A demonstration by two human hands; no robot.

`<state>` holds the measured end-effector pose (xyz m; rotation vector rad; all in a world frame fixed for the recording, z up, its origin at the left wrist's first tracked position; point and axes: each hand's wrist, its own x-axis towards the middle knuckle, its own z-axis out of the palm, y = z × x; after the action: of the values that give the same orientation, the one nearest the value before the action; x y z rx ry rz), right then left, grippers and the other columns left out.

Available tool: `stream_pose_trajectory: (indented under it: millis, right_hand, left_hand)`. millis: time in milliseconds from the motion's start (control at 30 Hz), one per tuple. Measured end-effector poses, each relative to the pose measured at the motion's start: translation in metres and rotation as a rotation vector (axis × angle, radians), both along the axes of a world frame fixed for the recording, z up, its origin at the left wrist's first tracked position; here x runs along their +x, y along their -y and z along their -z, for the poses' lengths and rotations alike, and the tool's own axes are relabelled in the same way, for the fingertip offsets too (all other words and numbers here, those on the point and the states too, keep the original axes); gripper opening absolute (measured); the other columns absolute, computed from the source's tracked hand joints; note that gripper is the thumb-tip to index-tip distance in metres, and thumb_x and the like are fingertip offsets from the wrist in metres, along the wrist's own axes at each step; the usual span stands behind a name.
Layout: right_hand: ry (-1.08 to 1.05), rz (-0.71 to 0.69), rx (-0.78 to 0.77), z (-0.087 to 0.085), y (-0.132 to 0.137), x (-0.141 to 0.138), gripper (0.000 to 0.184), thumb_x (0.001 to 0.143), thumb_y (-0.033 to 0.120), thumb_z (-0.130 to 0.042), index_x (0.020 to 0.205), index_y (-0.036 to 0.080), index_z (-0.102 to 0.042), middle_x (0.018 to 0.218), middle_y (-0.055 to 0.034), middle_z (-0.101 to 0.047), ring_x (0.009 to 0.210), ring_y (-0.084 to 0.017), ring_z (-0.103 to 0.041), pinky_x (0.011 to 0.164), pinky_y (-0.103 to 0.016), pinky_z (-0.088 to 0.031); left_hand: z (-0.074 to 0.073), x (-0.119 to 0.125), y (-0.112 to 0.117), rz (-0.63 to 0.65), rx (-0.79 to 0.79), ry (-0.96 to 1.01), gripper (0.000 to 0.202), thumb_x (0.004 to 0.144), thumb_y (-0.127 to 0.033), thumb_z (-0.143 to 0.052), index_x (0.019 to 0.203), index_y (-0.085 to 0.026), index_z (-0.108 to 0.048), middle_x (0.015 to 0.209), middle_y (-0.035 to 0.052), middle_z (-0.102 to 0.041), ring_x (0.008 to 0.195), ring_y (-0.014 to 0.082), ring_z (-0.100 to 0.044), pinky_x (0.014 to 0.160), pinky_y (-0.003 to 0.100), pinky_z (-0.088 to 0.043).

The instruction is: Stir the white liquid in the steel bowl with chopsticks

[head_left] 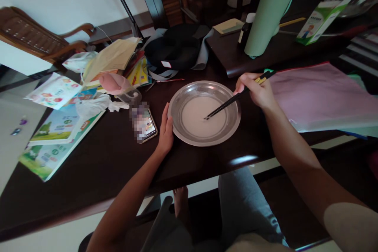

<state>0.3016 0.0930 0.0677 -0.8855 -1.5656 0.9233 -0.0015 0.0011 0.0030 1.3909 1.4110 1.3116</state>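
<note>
The right hand (256,90) grips black chopsticks (230,102), tips dipped in pale liquid inside the metal dish (233,126) at frame center. The left hand (165,132) lies unclenched, flat against the dish's left rim. A phone (144,124), screen blurred, sits just left. Books (56,134) at left; the table (112,157) continues beyond frame.

Silver metal dish (233,124) with milky white liquid (195,120), black chopsticks (227,104) — yellow-banded tops, dark brown table (103,157), pink folder (319,94)
</note>
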Motion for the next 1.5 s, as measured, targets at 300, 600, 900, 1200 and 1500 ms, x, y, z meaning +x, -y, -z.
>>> stream_pose_trajectory:
  millis: [300, 600, 900, 1200, 1500]
  right_hand:
    - [0.014, 0.023, 0.019, -0.001, -0.002, 0.0, 0.04, 0.084, 0.055, -0.062, 0.061, 0.023, -0.065, 0.063, -0.0012, -0.069, 0.065, -0.016, -0.068, 0.07, -0.032, -0.052]
    - [0.106, -0.094, -0.028, -0.002, 0.005, -0.005, 0.039, 0.084, 0.058, -0.06, 0.067, 0.024, -0.069, 0.072, -0.0021, -0.072, 0.074, -0.019, -0.07, 0.074, -0.035, -0.054]
    - [0.043, -0.043, -0.034, -0.002, 0.003, -0.002, 0.046, 0.084, 0.059, -0.058, 0.057, 0.023, -0.064, 0.06, -0.0017, -0.067, 0.063, -0.018, -0.067, 0.067, -0.034, -0.052]
    - [0.006, 0.055, 0.002, -0.002, 0.0, 0.0, 0.044, 0.084, 0.058, -0.06, 0.057, 0.023, -0.063, 0.06, -0.0018, -0.067, 0.062, -0.018, -0.067, 0.068, -0.035, -0.053]
    - [0.099, -0.073, -0.026, -0.004, 0.005, -0.006, 0.04, 0.082, 0.06, -0.061, 0.067, 0.024, -0.068, 0.072, -0.0021, -0.073, 0.074, -0.019, -0.07, 0.075, -0.035, -0.054]
  left_hand:
    - [-0.001, 0.0, 0.001, 0.004, 0.002, -0.016, 0.06, 0.095, -0.053, -0.042, 0.15, -0.03, -0.035, 0.162, 0.0017, -0.029, 0.15, 0.0212, -0.026, 0.124, 0.04, -0.017]
    - [0.0, 0.0, 0.0, -0.001, 0.002, -0.016, 0.057, 0.096, -0.052, -0.041, 0.149, -0.032, -0.036, 0.162, 0.0007, -0.03, 0.15, 0.0208, -0.026, 0.124, 0.039, -0.017]
    - [-0.004, 0.001, 0.001, -0.008, 0.003, -0.04, 0.059, 0.095, -0.053, -0.042, 0.149, -0.029, -0.036, 0.161, 0.003, -0.031, 0.149, 0.0221, -0.026, 0.124, 0.039, -0.018]
    - [0.0, 0.0, 0.0, -0.002, -0.003, -0.013, 0.059, 0.095, -0.053, -0.042, 0.149, -0.031, -0.035, 0.162, 0.0015, -0.03, 0.149, 0.0218, -0.026, 0.124, 0.04, -0.018]
    - [0.003, -0.001, -0.001, 0.003, -0.008, 0.012, 0.059, 0.095, -0.052, -0.042, 0.15, -0.032, -0.034, 0.162, 0.0009, -0.029, 0.15, 0.0214, -0.026, 0.124, 0.04, -0.018]
